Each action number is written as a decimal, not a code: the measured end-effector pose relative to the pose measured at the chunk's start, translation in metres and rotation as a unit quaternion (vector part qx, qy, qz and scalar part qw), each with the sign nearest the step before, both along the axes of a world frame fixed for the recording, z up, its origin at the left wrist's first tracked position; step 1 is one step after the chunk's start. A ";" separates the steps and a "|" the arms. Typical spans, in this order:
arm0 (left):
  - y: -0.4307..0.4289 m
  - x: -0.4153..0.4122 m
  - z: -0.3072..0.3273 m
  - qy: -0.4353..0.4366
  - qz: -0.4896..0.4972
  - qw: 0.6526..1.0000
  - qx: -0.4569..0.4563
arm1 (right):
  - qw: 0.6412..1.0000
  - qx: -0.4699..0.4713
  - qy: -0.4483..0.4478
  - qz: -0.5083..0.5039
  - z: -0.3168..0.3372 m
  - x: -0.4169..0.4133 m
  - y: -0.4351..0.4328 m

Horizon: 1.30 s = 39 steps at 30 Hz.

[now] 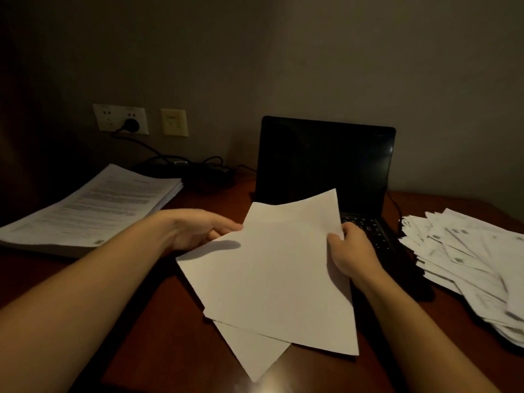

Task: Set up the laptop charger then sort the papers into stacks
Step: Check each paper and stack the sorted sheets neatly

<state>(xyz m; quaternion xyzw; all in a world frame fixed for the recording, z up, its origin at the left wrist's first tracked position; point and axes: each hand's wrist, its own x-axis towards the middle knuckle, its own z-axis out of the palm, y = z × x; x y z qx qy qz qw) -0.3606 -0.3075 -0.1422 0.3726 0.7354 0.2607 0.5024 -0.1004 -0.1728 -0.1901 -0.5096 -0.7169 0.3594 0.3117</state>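
My right hand (pixel 351 253) pinches the right edge of a few blank white sheets (pixel 272 268) held above the desk in front of the laptop (pixel 323 163). My left hand (pixel 195 231) reaches under their left edge, fingers extended and partly hidden by the paper. A neat stack of printed papers (pixel 93 205) lies at the left. A loose, fanned pile of papers (pixel 476 265) lies at the right. The charger's plug (pixel 131 125) sits in the wall socket, and its black cable and brick (pixel 198 168) run along the desk's back toward the laptop.
The dark wooden desk (pixel 158 321) stands against a grey wall. A second wall plate (pixel 174 122) is mounted right of the socket. The laptop is open with a dark screen, its keyboard partly covered by the held sheets.
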 end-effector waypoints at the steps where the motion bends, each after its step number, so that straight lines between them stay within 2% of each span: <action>1: 0.008 0.004 0.000 0.033 -0.008 0.999 -0.006 | 1.000 0.005 -0.001 0.003 0.000 0.002 -0.002; 4: 0.021 0.020 -0.001 0.112 -0.049 0.993 0.006 | 1.000 0.019 0.004 -0.021 0.003 0.015 -0.003; 7: 0.008 0.022 -0.005 0.095 -0.049 0.992 0.069 | 0.998 0.033 0.004 -0.061 0.007 0.034 0.003; 11: -0.024 0.012 -0.014 -0.041 0.076 0.975 0.203 | 0.998 0.029 0.019 -0.045 0.008 0.041 0.008; 14: -0.040 0.012 -0.015 -0.118 0.124 0.948 0.268 | 0.997 -0.032 0.069 -0.017 0.008 0.032 0.008; 16: -0.048 0.013 -0.010 -0.190 0.161 0.920 0.304 | 0.993 -0.071 0.092 -0.014 0.005 0.028 0.011; 19: -0.054 0.018 0.005 -0.295 0.211 0.859 0.361 | 0.991 -0.094 0.096 -0.017 0.003 0.025 0.014; 22: -0.051 0.024 0.024 -0.360 0.225 0.812 0.400 | 0.986 -0.128 0.106 -0.025 0.005 0.024 0.015; 25: -0.044 0.034 0.033 -0.393 0.208 0.796 0.410 | 0.964 -0.201 0.170 -0.036 0.004 0.025 0.019; 28: -0.033 0.051 0.038 -0.405 0.172 0.806 0.396 | 0.906 -0.298 0.299 -0.033 0.009 0.029 0.013; 30: -0.022 0.064 0.034 -0.362 0.164 0.849 0.349 | 0.848 -0.372 0.378 -0.004 0.014 0.033 0.006; 32: -0.012 0.074 0.022 -0.249 0.175 0.908 0.290 | 0.801 -0.418 0.427 0.023 0.017 0.039 0.004; 34: -0.002 0.076 0.001 -0.120 0.183 0.942 0.255 | 0.774 -0.442 0.450 0.057 0.014 0.043 0.005; 37: 0.005 0.074 -0.029 0.029 0.172 0.960 0.217 | 0.763 -0.448 0.459 0.074 0.013 0.047 0.005; 38: 0.006 0.074 -0.035 0.073 0.173 0.959 0.214 | 0.772 -0.446 0.445 0.084 0.017 0.047 0.000; 39: 0.007 0.073 -0.039 0.107 0.178 0.954 0.218 | 0.803 -0.431 0.403 0.082 0.018 0.045 -0.002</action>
